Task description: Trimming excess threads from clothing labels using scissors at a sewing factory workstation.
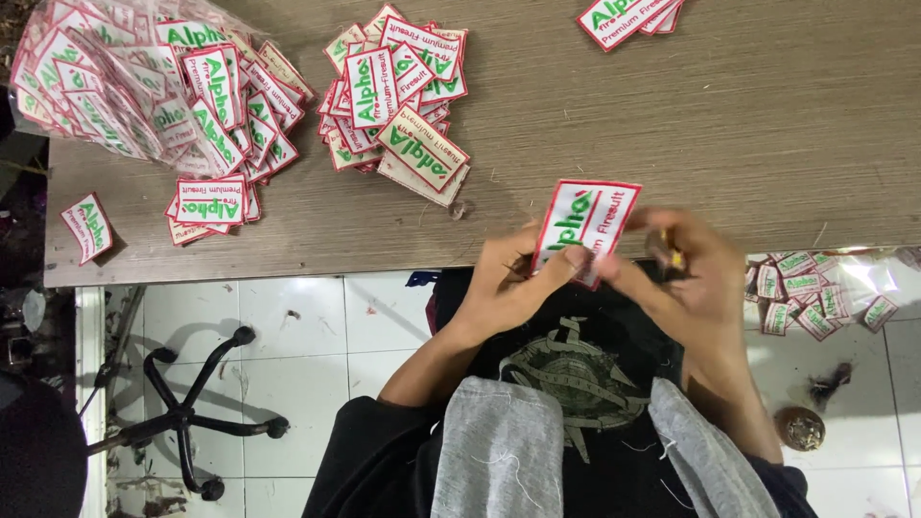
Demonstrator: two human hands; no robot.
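Note:
My left hand (508,278) pinches a white rectangular embroidered patch (585,219) with a red border and green lettering, held just over the near edge of the wooden table (729,134). Its thumb presses the patch's lower edge. My right hand (686,278) is close beside it, fingers at the patch's lower right corner, and it grips a small dark tool with a yellow part (669,255), blurred. A loose pile of the same patches (398,91) lies on the table beyond my left hand.
A clear plastic bag of patches (106,77) with spilled ones (216,197) lies at the far left. A single patch (88,226) sits at the table's left edge, more at the top (628,17). Patches (806,293) lie on the tiled floor; a chair base (182,412) stands left.

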